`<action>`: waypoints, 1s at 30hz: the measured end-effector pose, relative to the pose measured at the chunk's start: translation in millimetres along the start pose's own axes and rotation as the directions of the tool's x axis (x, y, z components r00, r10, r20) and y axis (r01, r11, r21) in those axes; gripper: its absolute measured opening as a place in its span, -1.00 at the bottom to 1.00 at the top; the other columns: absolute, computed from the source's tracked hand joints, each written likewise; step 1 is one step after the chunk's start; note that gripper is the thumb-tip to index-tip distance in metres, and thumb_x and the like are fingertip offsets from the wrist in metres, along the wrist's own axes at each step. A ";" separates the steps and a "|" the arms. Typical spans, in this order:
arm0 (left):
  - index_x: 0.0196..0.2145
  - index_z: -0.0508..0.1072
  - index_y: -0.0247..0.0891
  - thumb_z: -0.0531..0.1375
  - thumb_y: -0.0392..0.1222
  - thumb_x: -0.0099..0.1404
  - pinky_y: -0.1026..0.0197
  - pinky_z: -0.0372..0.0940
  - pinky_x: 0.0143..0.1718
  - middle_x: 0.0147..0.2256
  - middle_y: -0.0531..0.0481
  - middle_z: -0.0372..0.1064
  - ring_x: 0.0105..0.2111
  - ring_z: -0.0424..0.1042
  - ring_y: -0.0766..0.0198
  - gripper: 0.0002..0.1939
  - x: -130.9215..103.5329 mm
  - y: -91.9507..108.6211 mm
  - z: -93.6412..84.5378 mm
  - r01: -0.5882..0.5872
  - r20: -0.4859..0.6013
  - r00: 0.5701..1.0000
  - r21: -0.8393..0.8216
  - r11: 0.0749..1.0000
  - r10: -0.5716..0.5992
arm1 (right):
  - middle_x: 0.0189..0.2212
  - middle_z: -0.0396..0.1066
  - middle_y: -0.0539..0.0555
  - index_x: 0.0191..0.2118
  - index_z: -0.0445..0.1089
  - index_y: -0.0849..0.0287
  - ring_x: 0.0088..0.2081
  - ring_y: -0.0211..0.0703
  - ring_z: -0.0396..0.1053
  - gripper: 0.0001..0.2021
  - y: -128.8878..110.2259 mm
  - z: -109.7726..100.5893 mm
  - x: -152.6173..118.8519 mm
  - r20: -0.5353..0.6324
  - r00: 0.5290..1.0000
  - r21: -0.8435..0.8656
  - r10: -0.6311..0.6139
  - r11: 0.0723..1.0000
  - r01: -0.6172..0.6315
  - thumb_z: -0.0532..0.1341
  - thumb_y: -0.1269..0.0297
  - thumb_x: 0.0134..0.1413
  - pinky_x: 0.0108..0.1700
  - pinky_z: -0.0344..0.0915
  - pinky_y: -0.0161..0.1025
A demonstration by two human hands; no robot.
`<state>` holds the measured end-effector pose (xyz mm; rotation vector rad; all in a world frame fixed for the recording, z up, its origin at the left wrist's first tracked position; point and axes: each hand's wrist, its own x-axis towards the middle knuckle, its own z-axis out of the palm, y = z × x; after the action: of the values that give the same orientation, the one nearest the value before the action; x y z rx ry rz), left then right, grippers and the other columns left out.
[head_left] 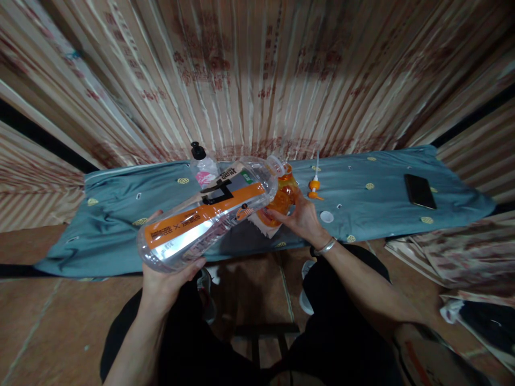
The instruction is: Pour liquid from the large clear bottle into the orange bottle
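My left hand [167, 281] is wrapped round the base of a large clear plastic bottle [209, 214] with an orange and silver label. The bottle tilts, its neck toward the mouth of a smaller orange see-through bottle [284, 195]. Whether the two mouths touch, I cannot tell. Fingers of my right hand [301, 217] grip the orange bottle at its side, over a piece of pale paper [263, 225]. Just right of that hand lie an orange pump top [314, 186] with a clear tube and a round white cap [326, 216].
A teal patterned cloth [374, 206] covers the narrow table. Behind the large bottle stands a pump bottle [204, 166] with a black top. A dark phone-like slab [419, 191] lies at the right. Pleated curtains [257, 80] hang close behind the table.
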<state>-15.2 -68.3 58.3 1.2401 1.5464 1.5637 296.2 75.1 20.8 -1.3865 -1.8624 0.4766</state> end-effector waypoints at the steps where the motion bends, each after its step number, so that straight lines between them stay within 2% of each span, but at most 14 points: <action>1: 0.44 0.18 -0.03 0.64 0.14 -0.09 -0.13 0.63 -0.04 0.26 -0.24 0.47 0.05 0.61 -0.18 0.24 -0.1 0.5 0.4 0.012 -0.003 1.000 -0.012 1.000 -0.012 | -0.05 0.68 0.32 0.22 0.38 0.17 -0.06 0.37 0.66 -0.16 0.1 0.3 -0.1 -0.005 1.000 -0.002 -0.003 1.000 0.003 0.47 -0.31 -0.02 -0.03 0.59 0.17; 5: 0.44 0.18 -0.02 0.65 0.11 -0.10 -0.14 0.64 -0.05 0.23 -0.22 0.49 0.03 0.62 -0.18 0.25 -0.7 1.7 1.7 0.044 -0.004 0.999 -0.043 0.998 -0.044 | -0.05 0.67 0.29 0.21 0.41 0.12 -0.07 0.36 0.66 -0.19 -0.3 -0.1 -0.2 -0.011 1.000 -0.013 0.002 1.000 -0.002 0.48 -0.30 -0.04 -0.04 0.60 0.16; 14: 0.47 0.15 -0.04 0.64 0.07 -0.08 -0.21 0.60 0.04 0.31 -0.27 0.40 0.22 0.50 -0.32 0.26 -0.2 -1.5 -0.9 0.017 0.007 1.000 -0.017 1.000 -0.016 | -0.02 0.67 0.29 0.22 0.39 0.13 -0.02 0.36 0.65 -0.21 -1.9 -1.7 0.2 0.011 1.000 0.014 0.003 1.000 -0.003 0.46 -0.28 0.00 0.02 0.59 0.18; 21: 0.47 0.14 -0.04 0.64 0.11 -0.08 -0.20 0.60 0.05 0.32 -0.28 0.38 0.20 0.52 -0.29 0.26 0.2 0.8 0.6 0.031 0.003 1.000 -0.013 0.999 -0.031 | -0.06 0.67 0.31 0.23 0.39 0.17 -0.09 0.36 0.67 -0.16 -1.7 -1.3 0.5 0.008 1.000 -0.007 0.003 1.000 -0.003 0.47 -0.31 -0.02 -0.06 0.60 0.17; 30: 0.45 0.16 -0.03 0.64 0.12 -0.07 -0.20 0.61 0.03 0.28 -0.27 0.43 0.17 0.55 -0.28 0.24 0.4 1.4 1.2 0.011 0.017 1.000 -0.014 1.000 -0.011 | -0.06 0.68 0.26 0.24 0.39 0.11 -0.03 0.34 0.66 -0.20 -0.7 -1.0 -0.3 0.008 1.000 0.008 -0.008 1.000 0.008 0.46 -0.30 0.02 0.01 0.59 0.18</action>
<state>-14.0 -67.7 59.5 1.2317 1.5270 1.5510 296.5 74.4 21.8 -1.3733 -1.8700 0.4856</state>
